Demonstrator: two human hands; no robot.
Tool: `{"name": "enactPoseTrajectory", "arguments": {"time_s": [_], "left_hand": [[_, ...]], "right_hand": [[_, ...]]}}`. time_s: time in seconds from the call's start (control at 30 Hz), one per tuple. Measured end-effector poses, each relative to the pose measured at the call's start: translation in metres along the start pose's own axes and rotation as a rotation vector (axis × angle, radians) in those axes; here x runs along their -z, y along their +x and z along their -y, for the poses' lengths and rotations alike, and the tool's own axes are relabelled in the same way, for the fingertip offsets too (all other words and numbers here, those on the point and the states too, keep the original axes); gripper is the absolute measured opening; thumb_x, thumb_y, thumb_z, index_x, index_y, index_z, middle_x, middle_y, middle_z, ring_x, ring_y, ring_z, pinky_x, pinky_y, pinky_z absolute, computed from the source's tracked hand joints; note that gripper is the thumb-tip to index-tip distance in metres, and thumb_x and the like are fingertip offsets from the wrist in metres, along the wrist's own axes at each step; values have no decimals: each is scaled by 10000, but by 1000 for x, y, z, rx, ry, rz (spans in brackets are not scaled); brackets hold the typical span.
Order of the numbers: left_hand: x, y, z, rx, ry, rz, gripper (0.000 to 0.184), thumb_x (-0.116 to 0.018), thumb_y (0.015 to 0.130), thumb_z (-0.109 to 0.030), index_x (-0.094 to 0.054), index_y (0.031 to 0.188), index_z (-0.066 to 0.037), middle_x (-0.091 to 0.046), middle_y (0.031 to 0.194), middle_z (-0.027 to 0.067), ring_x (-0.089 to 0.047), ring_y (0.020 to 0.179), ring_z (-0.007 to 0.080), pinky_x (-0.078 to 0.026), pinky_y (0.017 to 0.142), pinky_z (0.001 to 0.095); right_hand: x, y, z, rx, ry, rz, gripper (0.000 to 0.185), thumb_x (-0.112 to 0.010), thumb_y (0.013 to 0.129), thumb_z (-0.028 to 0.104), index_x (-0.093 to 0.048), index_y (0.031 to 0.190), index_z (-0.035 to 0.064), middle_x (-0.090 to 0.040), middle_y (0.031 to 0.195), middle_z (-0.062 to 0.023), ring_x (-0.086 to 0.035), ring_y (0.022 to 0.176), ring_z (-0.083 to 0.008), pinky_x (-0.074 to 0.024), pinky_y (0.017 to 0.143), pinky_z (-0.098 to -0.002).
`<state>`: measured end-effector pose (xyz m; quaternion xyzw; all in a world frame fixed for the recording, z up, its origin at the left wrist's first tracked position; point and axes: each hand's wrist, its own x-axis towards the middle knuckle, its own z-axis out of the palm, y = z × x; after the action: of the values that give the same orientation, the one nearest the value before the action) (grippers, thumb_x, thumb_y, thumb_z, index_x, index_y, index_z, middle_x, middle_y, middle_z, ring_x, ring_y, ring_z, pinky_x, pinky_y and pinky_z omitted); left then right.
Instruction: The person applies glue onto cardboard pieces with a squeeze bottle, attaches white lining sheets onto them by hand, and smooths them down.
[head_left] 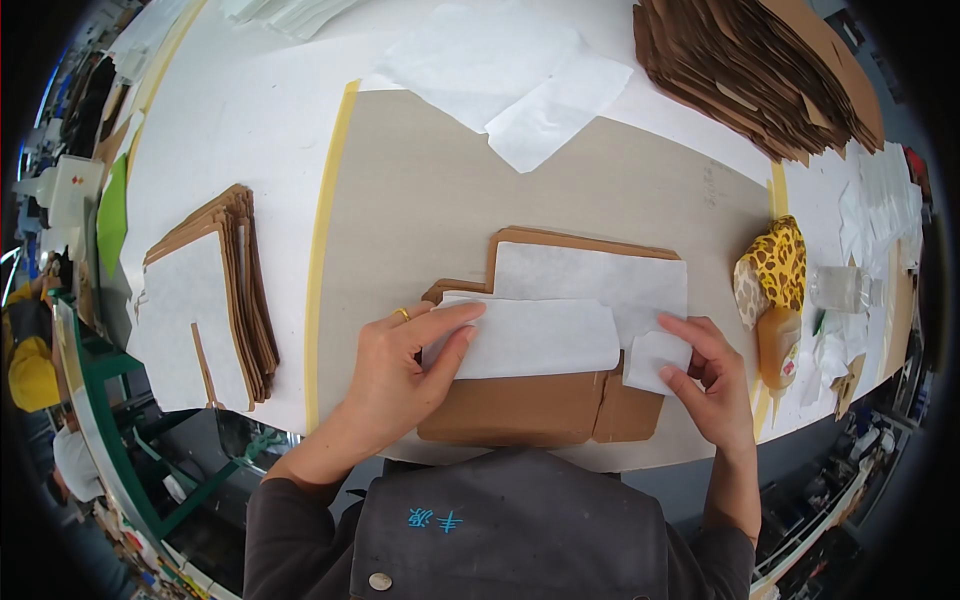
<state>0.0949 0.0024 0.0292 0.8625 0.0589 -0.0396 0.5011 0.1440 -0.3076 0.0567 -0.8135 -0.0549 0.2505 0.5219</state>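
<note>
A brown cardboard piece (510,415) with a notched outline lies in front of me, a white sheet (560,268) covering its far part. The sheet's near edge is folded back in a long flap (545,340) and a small flap (655,360), which leaves the near cardboard bare. My left hand (405,365), with a ring on one finger, pinches the long flap's left end between thumb and forefinger. My right hand (710,375) is curled at the small flap, thumb and forefinger on its right side. Its other fingertips are partly hidden.
Left stands a stack of white-faced cardboard pieces (205,310). Brown pieces (755,75) are piled far right; loose white sheets (520,75) lie at the back. On the right are a leopard-print cloth (775,262), a glue bottle (778,345) and a clear container (838,288). Yellow tape (330,240) edges the grey board.
</note>
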Motion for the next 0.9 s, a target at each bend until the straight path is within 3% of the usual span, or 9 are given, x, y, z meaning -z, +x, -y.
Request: {"name": "enactPoseTrajectory", "arguments": {"time_s": [0.17, 0.23, 0.53, 0.9], "left_hand": [[4, 0, -10, -14, 45, 26, 241, -646, 836, 37, -719, 1050, -45, -595, 682, 96, -503, 574, 132, -385, 521, 257], [3, -3, -6, -260, 63, -71, 311, -650, 807, 64, -702, 1090, -55, -494, 617, 59, -397, 477, 123, -341, 448, 263], [18, 11, -16, -432, 208, -250, 376, -648, 756, 115, -708, 1081, -64, -448, 614, 49, -406, 480, 136, -333, 428, 257], [-1, 5, 8, -185, -9, -76, 240, -643, 845, 40, -703, 1067, -29, -610, 717, 112, -528, 554, 130, -406, 466, 257]], "right_hand": [[5, -6, 8, -40, -113, -18, 477, -651, 807, -77, -598, 1269, 26, -546, 1117, -67, -562, 881, -88, -497, 733, -214], [3, -13, 9, -31, -73, -38, 481, -659, 800, -74, -600, 1267, 24, -544, 1119, -65, -554, 871, -86, -493, 729, -212], [-4, -2, 11, 101, -43, -177, 484, -672, 803, -28, -602, 1278, 37, -526, 1128, -32, -440, 772, -56, -418, 667, -179], [-4, 3, -4, 28, -49, -53, 493, -663, 806, -64, -595, 1283, 40, -545, 1079, -43, -490, 772, -67, -471, 685, -205]]}}
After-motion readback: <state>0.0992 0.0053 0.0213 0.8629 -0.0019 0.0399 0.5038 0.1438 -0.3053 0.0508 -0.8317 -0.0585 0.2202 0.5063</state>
